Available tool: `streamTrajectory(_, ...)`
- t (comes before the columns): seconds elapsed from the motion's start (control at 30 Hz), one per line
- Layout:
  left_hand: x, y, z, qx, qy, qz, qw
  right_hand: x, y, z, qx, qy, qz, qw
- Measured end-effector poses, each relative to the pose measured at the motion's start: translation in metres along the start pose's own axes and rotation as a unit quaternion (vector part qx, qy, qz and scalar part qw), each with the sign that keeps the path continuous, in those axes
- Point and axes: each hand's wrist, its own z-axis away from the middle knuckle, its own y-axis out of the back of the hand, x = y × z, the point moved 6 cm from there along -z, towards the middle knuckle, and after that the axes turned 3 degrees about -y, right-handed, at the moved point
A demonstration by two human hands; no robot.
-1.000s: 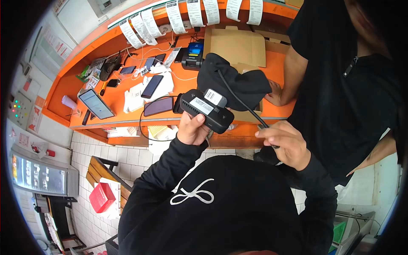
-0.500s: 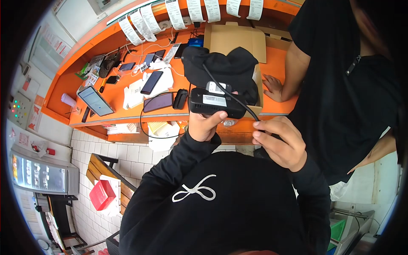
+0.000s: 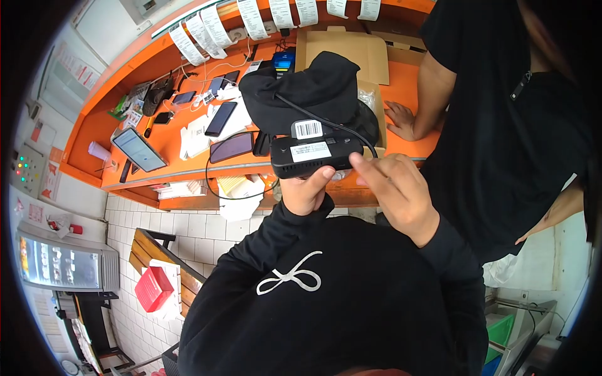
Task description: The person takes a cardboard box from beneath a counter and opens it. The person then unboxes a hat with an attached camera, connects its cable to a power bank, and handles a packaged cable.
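My left hand (image 3: 304, 195) holds a black box-shaped device (image 3: 313, 166) from below, thumb on its near edge. White labels, one with a barcode, show on it. Behind the device is a soft black cloth piece (image 3: 301, 88), cap-like in shape. A black cable (image 3: 315, 114) runs across the cloth and bends down at the device's right end. There, my right hand (image 3: 404, 197) has its fingers pinched at the cable's end; whether the plug sits in the device is hidden by the fingertips.
On the orange counter (image 3: 182, 141) are a tablet (image 3: 139, 149), phones (image 3: 221, 119), papers and white cords. An open cardboard box (image 3: 342, 53) stands behind the cloth. At right, another person (image 3: 501, 144) in black rests a hand (image 3: 401, 122) on the counter. Receipts hang above.
My right hand has moved up and left, bringing the cable's end to the device's right end. The device and cloth have shifted slightly left and turned a little in my left hand.
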Motion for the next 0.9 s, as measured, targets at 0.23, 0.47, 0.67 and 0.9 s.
streamTrajectory(0.23,0.004,-0.012,0.005,-0.026,-0.013,0.042,0.999,0.000,0.006,0.005,0.065,0.056,-0.047,0.995)
streamTrajectory(0.47,0.005,-0.010,0.004,-0.008,-0.020,0.036,0.999,-0.004,0.003,0.003,0.034,0.039,0.009,0.999)
streamTrajectory(0.67,0.008,-0.013,0.001,-0.007,-0.021,-0.031,0.999,-0.010,-0.003,0.005,-0.001,0.032,0.077,0.997)
streamTrajectory(0.9,0.003,-0.007,0.003,-0.020,-0.020,-0.031,0.999,-0.010,-0.006,-0.001,0.029,0.044,0.120,0.991)
